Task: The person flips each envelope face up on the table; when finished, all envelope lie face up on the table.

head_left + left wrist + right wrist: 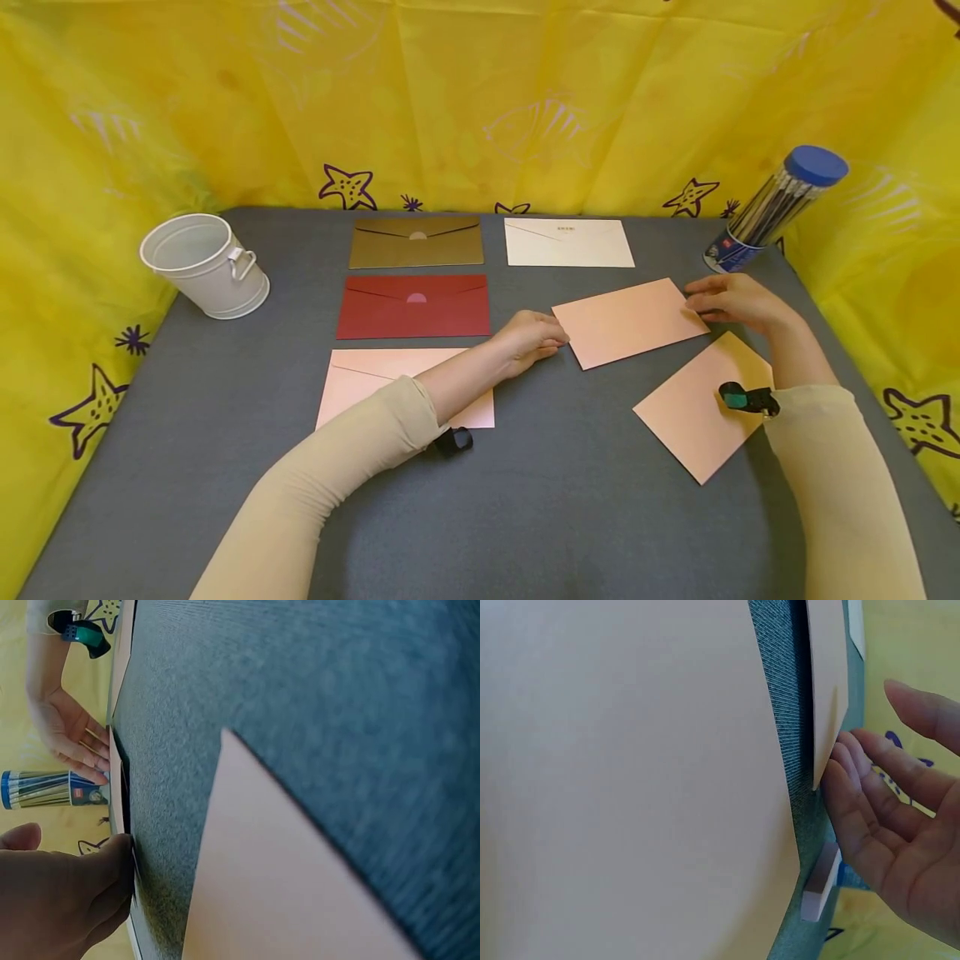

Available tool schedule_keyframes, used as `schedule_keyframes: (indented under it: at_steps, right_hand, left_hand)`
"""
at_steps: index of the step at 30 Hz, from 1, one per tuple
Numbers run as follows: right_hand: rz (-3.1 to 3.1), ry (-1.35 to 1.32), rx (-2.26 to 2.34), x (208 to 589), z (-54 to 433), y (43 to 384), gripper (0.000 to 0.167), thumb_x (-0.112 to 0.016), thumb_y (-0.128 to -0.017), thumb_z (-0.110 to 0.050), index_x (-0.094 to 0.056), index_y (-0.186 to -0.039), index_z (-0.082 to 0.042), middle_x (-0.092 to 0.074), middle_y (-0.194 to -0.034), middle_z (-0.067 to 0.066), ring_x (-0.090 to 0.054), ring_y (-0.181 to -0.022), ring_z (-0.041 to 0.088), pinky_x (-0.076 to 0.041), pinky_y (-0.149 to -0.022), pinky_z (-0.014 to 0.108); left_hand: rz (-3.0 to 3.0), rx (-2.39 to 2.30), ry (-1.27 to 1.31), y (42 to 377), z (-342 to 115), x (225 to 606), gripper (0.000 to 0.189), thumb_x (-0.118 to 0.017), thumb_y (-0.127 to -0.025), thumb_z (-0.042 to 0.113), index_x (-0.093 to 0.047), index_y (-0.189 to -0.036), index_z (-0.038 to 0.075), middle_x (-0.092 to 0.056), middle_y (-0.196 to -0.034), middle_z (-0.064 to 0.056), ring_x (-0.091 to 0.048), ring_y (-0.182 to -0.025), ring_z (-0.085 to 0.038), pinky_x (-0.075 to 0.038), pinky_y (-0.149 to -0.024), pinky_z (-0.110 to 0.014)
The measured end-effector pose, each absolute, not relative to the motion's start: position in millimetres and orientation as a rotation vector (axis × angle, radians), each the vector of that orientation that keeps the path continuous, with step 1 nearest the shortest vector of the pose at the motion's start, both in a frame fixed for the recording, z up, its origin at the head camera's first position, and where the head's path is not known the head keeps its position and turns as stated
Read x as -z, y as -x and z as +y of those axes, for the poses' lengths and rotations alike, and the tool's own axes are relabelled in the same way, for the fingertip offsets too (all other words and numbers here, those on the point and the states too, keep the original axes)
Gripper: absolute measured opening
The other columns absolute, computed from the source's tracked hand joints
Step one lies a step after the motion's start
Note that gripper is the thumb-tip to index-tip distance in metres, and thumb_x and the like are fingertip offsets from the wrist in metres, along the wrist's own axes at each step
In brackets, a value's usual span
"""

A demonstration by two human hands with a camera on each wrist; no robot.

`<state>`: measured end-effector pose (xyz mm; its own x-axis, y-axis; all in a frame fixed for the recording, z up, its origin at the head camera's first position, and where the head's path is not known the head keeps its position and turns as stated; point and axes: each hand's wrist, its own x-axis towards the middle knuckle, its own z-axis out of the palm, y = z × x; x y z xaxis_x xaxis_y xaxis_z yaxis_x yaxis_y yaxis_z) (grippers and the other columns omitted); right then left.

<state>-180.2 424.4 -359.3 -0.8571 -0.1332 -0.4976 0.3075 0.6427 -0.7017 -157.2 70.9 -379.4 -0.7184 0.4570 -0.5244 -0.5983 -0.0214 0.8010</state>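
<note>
A pale pink envelope [626, 323] lies slightly turned on the grey table between the two hands. My left hand [531, 340] touches its left edge with the fingertips; in the left wrist view the thumb stands apart from the fingers [112, 881]. At the opposite end, my right hand [738, 302] rests its loosely bent fingers against the right edge, thumb raised away in the right wrist view. A second pink envelope [697, 417] lies askew below the right hand. Under the left forearm is another pink envelope [352, 392], partly hidden.
Gold [416, 252] and red [412, 317] envelopes lie left of centre, a white envelope [577, 250] at the back. A white bucket [217, 271] stands far left. A tilted-looking pencil tub [772, 208] with a blue lid stands back right. A small pale block [821, 885] shows by the right hand.
</note>
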Motion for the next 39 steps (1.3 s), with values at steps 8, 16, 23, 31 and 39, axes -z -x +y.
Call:
schedule_keyframes:
  at_steps: [8, 16, 23, 31, 39]
  right_hand:
    - [2.331, -0.168, 1.164, 359, 421, 180, 0.066, -0.061, -0.098, -0.019, -0.030, -0.147, 0.012, -0.063, -0.094, -0.024, -0.063, -0.088, -0.009, -0.054, -0.082, 0.012]
    - [2.389, -0.217, 1.141, 355, 418, 180, 0.069, -0.067, -0.094, -0.015, -0.033, -0.148, 0.010, -0.059, -0.096, -0.019, -0.059, -0.084, -0.005, -0.053, -0.076, 0.014]
    - [2.385, -0.260, 1.202, 350, 416, 180, 0.072, -0.067, -0.094, -0.017, -0.029, -0.150, 0.007, -0.058, -0.094, -0.023, -0.060, -0.084, -0.007, -0.053, -0.078, 0.011]
    - [2.334, -0.302, 1.266, 348, 412, 183, 0.075, -0.068, -0.094, -0.024, -0.028, -0.152, 0.002, -0.060, -0.091, -0.027, -0.062, -0.087, -0.008, -0.054, -0.081, 0.011]
    - [2.271, -0.315, 1.361, 343, 403, 184, 0.057, -0.065, -0.096, -0.023, -0.040, -0.145, -0.009, -0.061, -0.090, -0.023, -0.062, -0.087, -0.006, -0.054, -0.081, 0.012]
  left_hand:
    - [1.510, -1.880, 0.163, 156, 73, 382, 0.044, -0.054, -0.090, -0.008, -0.049, -0.133, -0.016, -0.056, -0.098, -0.008, -0.053, -0.075, -0.006, -0.046, -0.080, -0.021]
    - [1.524, -1.913, 0.179, 160, 76, 380, 0.042, -0.053, -0.089, -0.009, -0.049, -0.131, -0.017, -0.054, -0.091, -0.005, -0.051, -0.073, -0.009, -0.045, -0.070, -0.017]
    - [1.565, -1.965, 0.193, 169, 72, 376, 0.050, -0.053, -0.090, -0.010, -0.043, -0.139, -0.015, -0.057, -0.131, -0.026, -0.053, -0.074, -0.009, -0.049, -0.081, -0.018]
    - [1.545, -2.050, 0.189, 182, 63, 374, 0.044, -0.049, -0.095, -0.011, -0.046, -0.138, -0.014, -0.053, -0.140, -0.030, -0.058, -0.097, -0.019, -0.048, -0.100, -0.029]
    - [1.583, -2.064, 0.177, 192, 55, 371, 0.040, -0.054, -0.094, -0.010, -0.053, -0.134, -0.012, -0.062, -0.113, -0.018, -0.057, -0.085, -0.013, -0.051, -0.095, -0.027]
